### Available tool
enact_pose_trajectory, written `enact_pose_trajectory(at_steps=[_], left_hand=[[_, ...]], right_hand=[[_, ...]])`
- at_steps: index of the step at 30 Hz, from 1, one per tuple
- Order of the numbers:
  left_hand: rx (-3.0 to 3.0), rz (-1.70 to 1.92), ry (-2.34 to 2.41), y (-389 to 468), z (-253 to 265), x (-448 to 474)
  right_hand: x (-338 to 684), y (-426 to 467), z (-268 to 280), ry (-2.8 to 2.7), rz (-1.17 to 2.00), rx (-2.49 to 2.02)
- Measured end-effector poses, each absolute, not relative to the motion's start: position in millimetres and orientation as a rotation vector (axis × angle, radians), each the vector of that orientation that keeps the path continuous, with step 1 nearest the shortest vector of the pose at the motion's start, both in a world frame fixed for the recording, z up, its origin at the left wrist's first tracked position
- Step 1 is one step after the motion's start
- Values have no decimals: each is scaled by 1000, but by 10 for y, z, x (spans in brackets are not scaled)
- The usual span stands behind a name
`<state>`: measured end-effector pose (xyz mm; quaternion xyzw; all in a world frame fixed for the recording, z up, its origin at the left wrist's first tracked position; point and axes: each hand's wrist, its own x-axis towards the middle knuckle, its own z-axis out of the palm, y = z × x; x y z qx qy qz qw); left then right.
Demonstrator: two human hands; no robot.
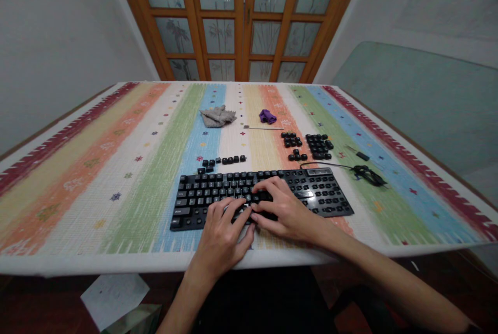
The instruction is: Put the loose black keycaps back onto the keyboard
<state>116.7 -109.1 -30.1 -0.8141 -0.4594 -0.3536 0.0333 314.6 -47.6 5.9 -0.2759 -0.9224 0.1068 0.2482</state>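
A black keyboard lies on the striped tablecloth before me, partly stripped of its keycaps; the right-hand block shows bare key sockets. Over its lower middle rows my left hand rests with fingers bent and apart, its index fingertip on the keys. From the other side my right hand reaches in, thumb and index finger close together at the same spot. Whatever lies between those fingertips is too small to make out. Loose keycaps stand in groups behind the keyboard, with a shorter row of keycaps to the left.
Farther back lie a grey cloth, a purple cloth and a thin rod. To the right are a coiled cable and a small dark-handled wire tool. The table's front edge runs close to my forearms.
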Motion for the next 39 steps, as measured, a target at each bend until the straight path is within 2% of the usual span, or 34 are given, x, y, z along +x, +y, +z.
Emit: enact_pose_trajectory(at_steps=[6, 15, 27, 34, 39], left_hand=[[-2340, -1201, -1423, -1103, -281, 1146], [-2241, -1251, -1445, -1166, -309, 1111], [-2266, -1231, -1432, -1206, -304, 1095], [-2252, -1278, -1430, -1214, -301, 1086], [-2231, -1287, -1435, -1212, -319, 1100]], right_hand=[[3068, 13, 205, -2385, 322, -781], [2845, 808, -73, -2425, 423, -1010], [2901, 685, 5, -2418, 287, -1012], [2775, 724, -13, -2449, 319, -1107], [2881, 385, 152, -2325, 351, -911]])
